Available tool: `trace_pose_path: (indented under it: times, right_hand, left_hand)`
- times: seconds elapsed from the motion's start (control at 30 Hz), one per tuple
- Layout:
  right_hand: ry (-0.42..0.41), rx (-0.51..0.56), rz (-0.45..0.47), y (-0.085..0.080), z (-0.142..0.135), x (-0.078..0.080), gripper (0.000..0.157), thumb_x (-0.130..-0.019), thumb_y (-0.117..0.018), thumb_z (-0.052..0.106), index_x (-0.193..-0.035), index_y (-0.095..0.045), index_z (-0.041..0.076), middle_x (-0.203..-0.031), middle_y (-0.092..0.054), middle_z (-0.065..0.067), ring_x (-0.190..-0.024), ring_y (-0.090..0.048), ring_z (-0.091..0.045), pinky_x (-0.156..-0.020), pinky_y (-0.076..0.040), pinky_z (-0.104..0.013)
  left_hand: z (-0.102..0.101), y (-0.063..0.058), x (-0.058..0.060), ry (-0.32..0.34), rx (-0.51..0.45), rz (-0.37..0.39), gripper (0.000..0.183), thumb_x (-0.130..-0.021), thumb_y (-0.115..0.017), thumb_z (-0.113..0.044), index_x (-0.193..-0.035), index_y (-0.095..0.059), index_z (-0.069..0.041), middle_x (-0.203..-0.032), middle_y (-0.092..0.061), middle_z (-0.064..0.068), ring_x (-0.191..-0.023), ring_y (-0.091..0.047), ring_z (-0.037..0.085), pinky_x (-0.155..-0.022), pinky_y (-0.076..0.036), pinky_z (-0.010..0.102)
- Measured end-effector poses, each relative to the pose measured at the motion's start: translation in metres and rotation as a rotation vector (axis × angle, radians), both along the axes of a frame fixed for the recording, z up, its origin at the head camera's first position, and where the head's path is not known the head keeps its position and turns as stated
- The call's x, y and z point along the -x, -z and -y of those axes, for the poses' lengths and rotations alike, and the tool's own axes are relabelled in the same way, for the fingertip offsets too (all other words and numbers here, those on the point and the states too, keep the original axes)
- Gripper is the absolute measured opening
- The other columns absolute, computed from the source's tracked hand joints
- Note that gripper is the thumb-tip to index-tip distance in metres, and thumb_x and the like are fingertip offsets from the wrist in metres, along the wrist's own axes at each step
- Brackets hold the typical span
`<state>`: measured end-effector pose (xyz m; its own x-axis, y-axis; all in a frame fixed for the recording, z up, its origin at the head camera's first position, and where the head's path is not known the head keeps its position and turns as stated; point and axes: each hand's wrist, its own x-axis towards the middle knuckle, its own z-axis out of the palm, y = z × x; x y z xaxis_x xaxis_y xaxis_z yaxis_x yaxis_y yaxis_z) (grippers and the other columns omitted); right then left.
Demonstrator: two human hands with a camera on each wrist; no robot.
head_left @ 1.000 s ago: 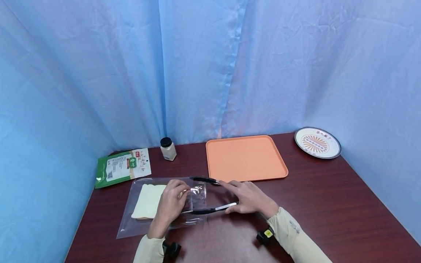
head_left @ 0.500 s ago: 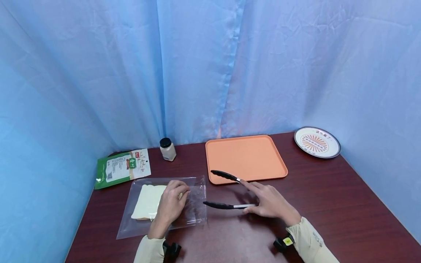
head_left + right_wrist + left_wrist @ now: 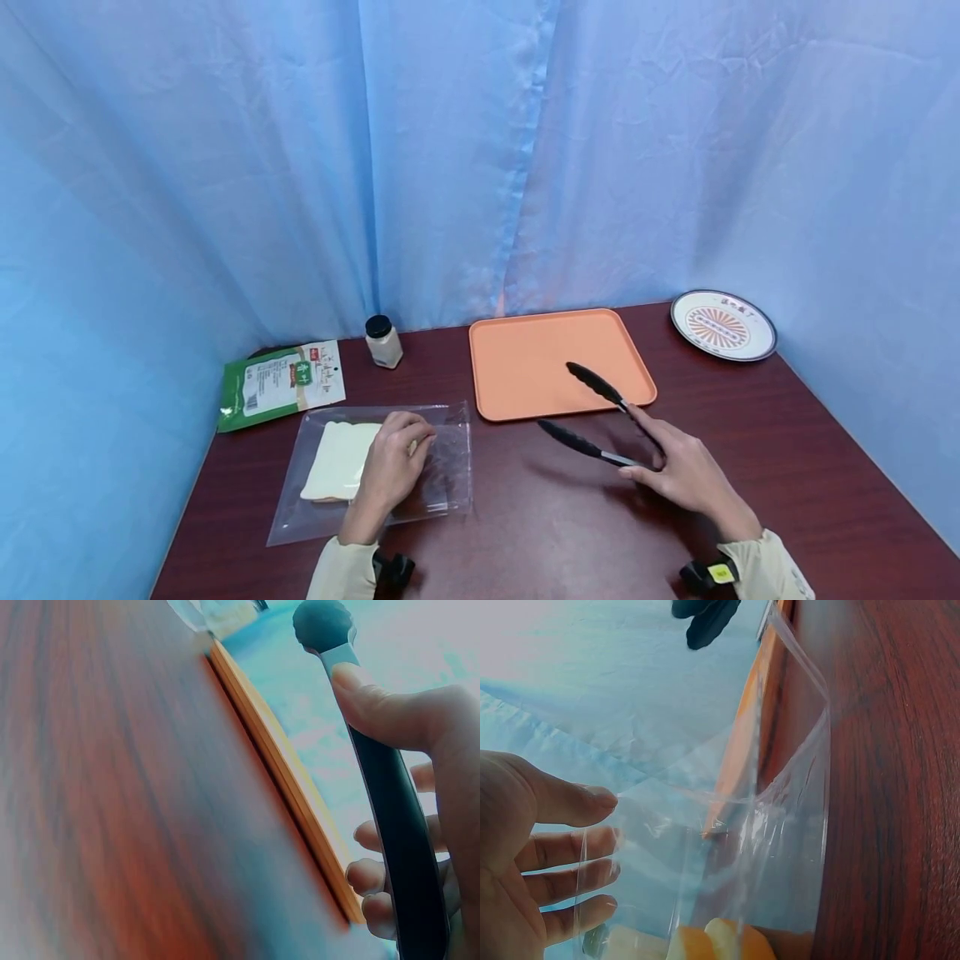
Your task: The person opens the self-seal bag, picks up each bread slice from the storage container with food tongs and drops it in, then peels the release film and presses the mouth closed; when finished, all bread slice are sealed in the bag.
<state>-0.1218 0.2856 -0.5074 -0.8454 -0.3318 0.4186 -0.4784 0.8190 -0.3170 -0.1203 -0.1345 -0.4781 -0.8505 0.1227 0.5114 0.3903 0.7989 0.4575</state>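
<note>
near the mouth of the clear bag [image 3: 446, 483], the left hand [image 3: 392, 462] pinches the film between thumb and fingertips; lifting only the upper sheet, with a light grip, seems best, so the opening gapes without dragging the bread [image 3: 330, 467], which lies inside toward the bag's left end, partly hidden by that hand. well to the right, the right hand [image 3: 686, 471] holds black-tipped tongs [image 3: 573, 437], thumb on one arm and fingers on the other, the arms spread wide with nothing between the tips. even pressure from both sides should help here, and tips held level would be less likely to snag the plastic. one tip shows over the orange tray [image 3: 517, 367] in the head view; farther out, a jar [image 3: 386, 345] stands beside a green pouch [image 3: 279, 385], and a plate [image 3: 723, 325] sits at the far right of the table [image 3: 525, 533].
</note>
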Motion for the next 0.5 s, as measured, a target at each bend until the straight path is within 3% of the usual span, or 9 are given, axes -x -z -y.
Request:
trace_pose_path:
  times: [0.5]
  right_hand:
    - [0.351, 0.045, 0.133, 0.002, -0.046, -0.021, 0.092, -0.075, -0.085, 0.047, -0.151, -0.044, 0.013, -0.070, -0.049, 0.001, -0.057, -0.038, 0.003, -0.058, -0.034, -0.025]
  left_hand:
    - [0.000, 0.001, -0.001, -0.017, 0.001, 0.024, 0.009, -0.079, -0.082, -0.003, -0.083, -0.079, -0.010, -0.088, -0.069, 0.002, -0.087, -0.063, 0.017, -0.075, -0.057, 0.035]
